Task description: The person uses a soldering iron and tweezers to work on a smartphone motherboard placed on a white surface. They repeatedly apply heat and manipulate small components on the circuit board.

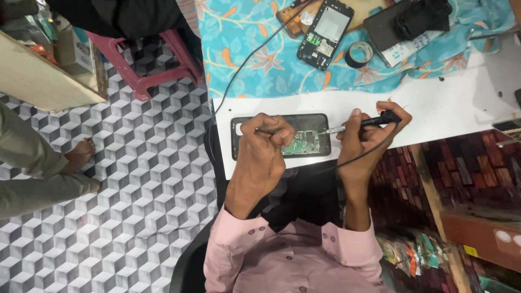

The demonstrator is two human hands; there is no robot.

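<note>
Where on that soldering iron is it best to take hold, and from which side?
Probably by the black handle, as the right hand does now. The soldering iron lies nearly level over the opened phone, its thin metal tip pointing left at the green board, its cord trailing off the handle's far end. Coming from the right, behind the handle, keeps fingers off the metal tip.

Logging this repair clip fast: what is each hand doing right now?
Left hand: closed on thin tweezers, over the opened phone.
Right hand: closed on a soldering iron, tip at the phone's green board.
</note>
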